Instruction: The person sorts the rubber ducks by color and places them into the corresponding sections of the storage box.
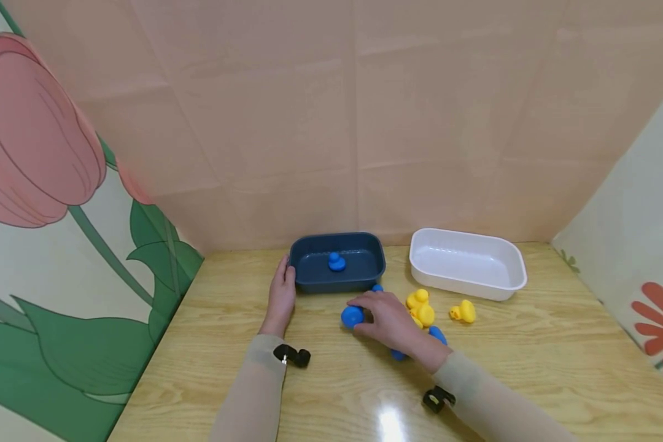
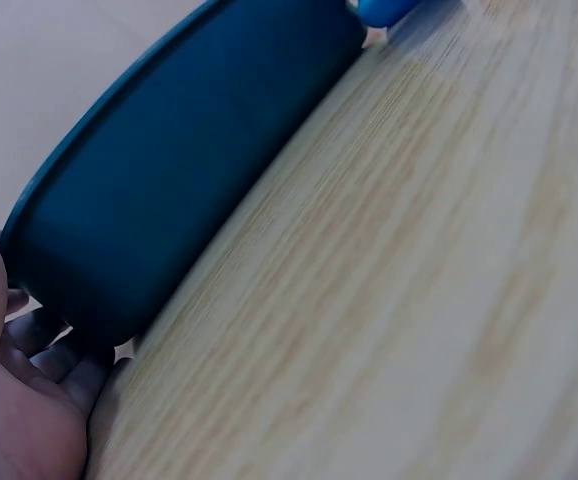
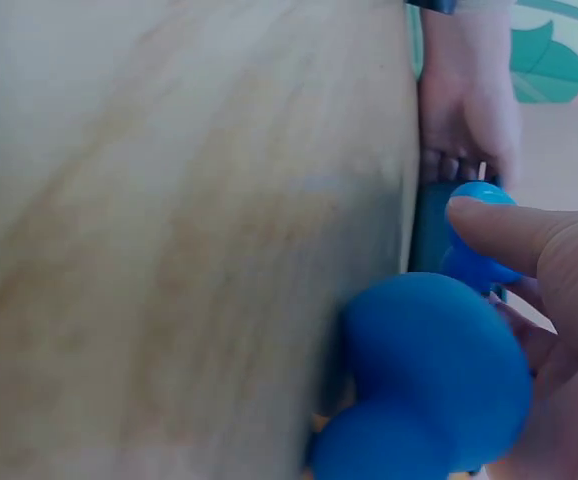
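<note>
My right hand (image 1: 389, 319) pinches a blue rubber duck (image 1: 352, 317) between thumb and fingers, close in front of the dark blue tray (image 1: 334, 286). In the right wrist view, the thumb lies on the held duck (image 3: 481, 235), and another blue duck (image 3: 434, 365) looms nearer the camera. My left hand (image 1: 280, 298) rests against the tray's left end, its fingers extended along the outer wall. Seen from the left wrist, the fingers of that hand (image 2: 44, 390) touch the tray's lower corner. One blue duck (image 1: 336, 262) sits inside the tray.
A white tray (image 1: 466, 283) stands at the back right. Several yellow ducks (image 1: 425, 315) cluster beside my right hand, and one yellow duck (image 1: 463, 311) lies apart to their right. More blue pieces (image 1: 438, 334) show partly hidden around my right hand and wrist.
</note>
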Demonstrator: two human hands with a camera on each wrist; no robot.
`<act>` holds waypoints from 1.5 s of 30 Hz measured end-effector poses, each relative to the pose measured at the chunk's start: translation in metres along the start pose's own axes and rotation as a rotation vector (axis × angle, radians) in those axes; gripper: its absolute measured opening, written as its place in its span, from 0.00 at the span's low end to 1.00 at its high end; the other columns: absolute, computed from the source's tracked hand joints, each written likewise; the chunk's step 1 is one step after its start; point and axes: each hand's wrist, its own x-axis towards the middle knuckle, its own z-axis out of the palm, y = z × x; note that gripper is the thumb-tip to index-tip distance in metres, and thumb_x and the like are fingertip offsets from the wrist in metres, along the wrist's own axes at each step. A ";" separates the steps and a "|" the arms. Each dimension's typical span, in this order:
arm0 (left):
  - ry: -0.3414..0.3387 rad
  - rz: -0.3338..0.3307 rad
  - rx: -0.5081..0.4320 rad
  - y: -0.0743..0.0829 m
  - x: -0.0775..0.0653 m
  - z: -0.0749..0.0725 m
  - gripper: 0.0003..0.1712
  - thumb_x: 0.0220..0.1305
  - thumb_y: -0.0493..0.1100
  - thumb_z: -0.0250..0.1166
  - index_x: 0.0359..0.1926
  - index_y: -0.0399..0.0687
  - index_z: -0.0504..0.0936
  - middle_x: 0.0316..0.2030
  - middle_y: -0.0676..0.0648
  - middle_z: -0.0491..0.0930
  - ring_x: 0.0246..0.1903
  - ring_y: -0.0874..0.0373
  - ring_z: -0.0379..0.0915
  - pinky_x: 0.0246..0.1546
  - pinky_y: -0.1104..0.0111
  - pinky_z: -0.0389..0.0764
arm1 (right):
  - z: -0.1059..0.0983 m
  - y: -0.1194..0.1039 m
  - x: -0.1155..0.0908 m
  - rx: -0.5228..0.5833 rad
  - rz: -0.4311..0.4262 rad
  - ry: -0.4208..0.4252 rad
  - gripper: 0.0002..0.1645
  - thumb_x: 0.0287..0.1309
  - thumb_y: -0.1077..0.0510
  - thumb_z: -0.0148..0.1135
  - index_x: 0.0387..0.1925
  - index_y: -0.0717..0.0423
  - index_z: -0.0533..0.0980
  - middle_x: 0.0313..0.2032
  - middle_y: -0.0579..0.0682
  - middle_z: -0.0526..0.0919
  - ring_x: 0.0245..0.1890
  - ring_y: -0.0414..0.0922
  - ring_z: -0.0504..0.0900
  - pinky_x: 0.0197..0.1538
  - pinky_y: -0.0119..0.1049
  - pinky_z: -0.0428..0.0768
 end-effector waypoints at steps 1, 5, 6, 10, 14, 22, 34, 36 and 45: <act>0.000 0.000 0.002 0.000 0.000 0.000 0.38 0.91 0.59 0.46 0.90 0.51 0.54 0.87 0.49 0.55 0.86 0.50 0.46 0.85 0.50 0.50 | -0.002 -0.001 0.000 0.001 -0.006 0.014 0.31 0.63 0.52 0.84 0.66 0.52 0.86 0.60 0.51 0.88 0.60 0.55 0.84 0.67 0.60 0.77; 0.003 0.005 0.007 0.001 0.000 0.000 0.36 0.91 0.57 0.46 0.90 0.52 0.55 0.87 0.48 0.55 0.86 0.48 0.46 0.85 0.49 0.50 | -0.012 -0.006 0.004 0.006 -0.025 0.072 0.31 0.63 0.53 0.84 0.66 0.53 0.86 0.60 0.52 0.88 0.61 0.56 0.84 0.66 0.61 0.79; 0.003 0.007 0.007 0.001 0.000 -0.001 0.36 0.91 0.56 0.46 0.90 0.52 0.55 0.87 0.48 0.55 0.86 0.49 0.46 0.85 0.49 0.50 | -0.015 -0.007 0.006 0.005 -0.029 0.082 0.31 0.63 0.54 0.84 0.66 0.53 0.86 0.61 0.52 0.88 0.61 0.57 0.84 0.66 0.61 0.79; 0.000 0.014 0.004 0.000 0.001 -0.001 0.34 0.92 0.53 0.46 0.90 0.54 0.56 0.87 0.49 0.55 0.86 0.49 0.46 0.85 0.49 0.50 | -0.028 -0.012 0.013 -0.001 -0.014 0.100 0.30 0.65 0.52 0.83 0.66 0.52 0.85 0.62 0.52 0.87 0.63 0.57 0.84 0.66 0.61 0.80; -0.005 0.015 0.015 -0.001 0.003 0.000 0.34 0.92 0.52 0.46 0.89 0.51 0.56 0.87 0.49 0.55 0.86 0.49 0.45 0.85 0.49 0.50 | -0.038 -0.010 0.021 0.012 0.017 0.122 0.30 0.67 0.53 0.81 0.68 0.53 0.84 0.64 0.53 0.86 0.64 0.59 0.82 0.67 0.61 0.80; -0.008 0.020 0.012 0.000 0.001 0.001 0.33 0.92 0.51 0.46 0.89 0.54 0.57 0.87 0.48 0.56 0.86 0.47 0.46 0.85 0.47 0.50 | -0.052 -0.003 0.043 0.043 0.070 0.172 0.32 0.66 0.54 0.82 0.69 0.56 0.83 0.64 0.57 0.85 0.65 0.61 0.82 0.68 0.61 0.80; 0.004 0.013 0.019 0.001 0.002 0.000 0.33 0.92 0.52 0.46 0.89 0.56 0.58 0.86 0.50 0.56 0.86 0.50 0.46 0.85 0.50 0.51 | -0.058 0.010 0.069 -0.037 0.108 0.171 0.33 0.70 0.49 0.79 0.70 0.56 0.82 0.65 0.59 0.84 0.64 0.61 0.81 0.70 0.61 0.76; 0.003 0.011 0.013 0.001 0.002 0.000 0.33 0.92 0.52 0.46 0.89 0.56 0.58 0.86 0.50 0.56 0.86 0.50 0.46 0.85 0.50 0.50 | -0.058 0.011 0.072 -0.054 0.113 0.165 0.33 0.70 0.48 0.78 0.70 0.56 0.82 0.65 0.59 0.84 0.65 0.61 0.80 0.72 0.62 0.74; 0.006 0.011 0.006 0.001 0.002 0.001 0.32 0.92 0.52 0.46 0.89 0.55 0.58 0.87 0.49 0.56 0.86 0.49 0.46 0.85 0.49 0.51 | -0.047 0.020 0.083 -0.099 0.143 0.154 0.32 0.71 0.46 0.77 0.69 0.55 0.83 0.65 0.59 0.85 0.65 0.61 0.80 0.72 0.65 0.72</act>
